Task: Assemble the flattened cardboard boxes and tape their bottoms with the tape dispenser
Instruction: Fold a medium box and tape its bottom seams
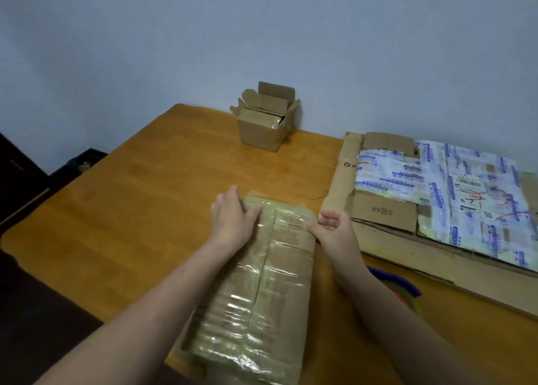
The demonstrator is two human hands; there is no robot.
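A brown cardboard box (262, 282), its upturned face covered in shiny tape strips, lies in front of me on the wooden table (131, 210). My left hand (233, 215) lies flat on the box's far left corner with straight fingers pressing the tape. My right hand (334, 227) hovers at the box's far right edge, palm turned up, fingers loosely curled and holding nothing. A blue tape dispenser (398, 288) with a tape roll lies on the table just right of my right forearm, partly hidden by it.
A small assembled cardboard box (263, 128) with open top flaps stands at the table's far edge by the wall. Large flattened cardboard sheets (436, 198) with printed tape and a label cover the right side. Dark furniture (29, 180) stands to the left.
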